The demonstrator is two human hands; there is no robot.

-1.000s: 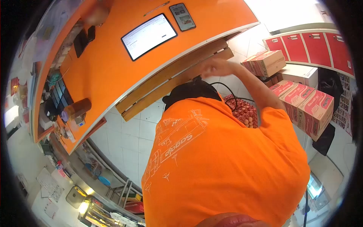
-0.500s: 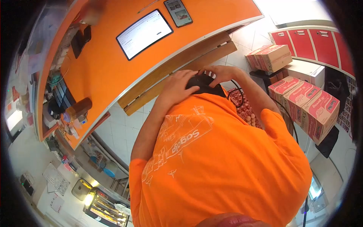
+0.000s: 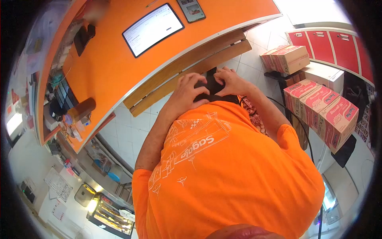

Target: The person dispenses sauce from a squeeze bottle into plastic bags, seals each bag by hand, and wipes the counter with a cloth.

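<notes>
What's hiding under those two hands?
Something black shows between the left hand and right hand, by the orange shirt's edge. The hands cover part of it, so what's right underneath them can't be seen.

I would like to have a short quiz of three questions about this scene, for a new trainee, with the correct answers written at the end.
1. True or false: the tablet lies on the orange table with its screen lit.

2. Choose one. The left hand and the right hand are both at:
A) the phone
B) the black item by the orange shirt
C) the cardboard boxes

3. Complete the sentence: the cabinet doors are coloured ____.

Key: 1 true; 2 B; 3 red.
</notes>
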